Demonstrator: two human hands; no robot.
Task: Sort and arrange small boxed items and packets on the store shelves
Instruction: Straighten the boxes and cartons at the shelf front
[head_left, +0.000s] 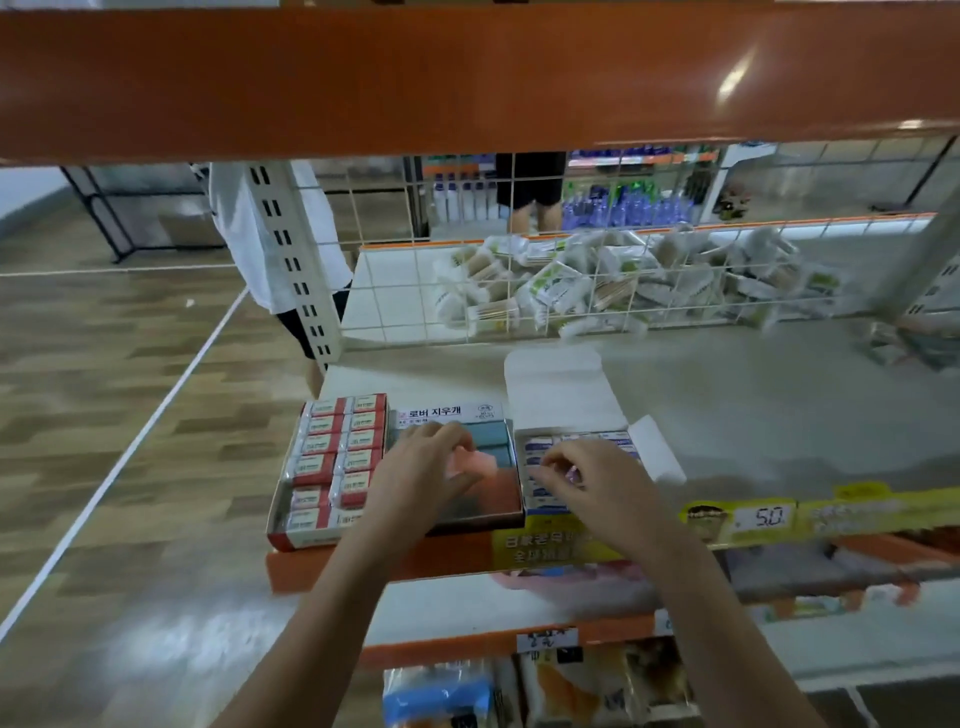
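Note:
Three open display boxes stand side by side at the left front of the shelf (779, 415). The left box (291, 535) holds rows of red-and-white packets (332, 441). The middle box (447, 413) holds teal and pink erasers. My left hand (421, 467) reaches into it and its fingers curl round a pink eraser (480, 460). The right box (561, 395) has its lid flap up and holds blue-and-white packets (537, 447). My right hand (597, 483) hovers over them, fingers bent, pinching a small item I cannot make out.
A wire grid (519, 291) backs the shelf, with a heap of white packets (623, 275) behind it. An orange shelf beam (467, 78) hangs overhead. Yellow price labels (763, 517) line the front edge. Lower shelves hold wrapped goods (571, 686). Two people (322, 228) stand beyond the shelf.

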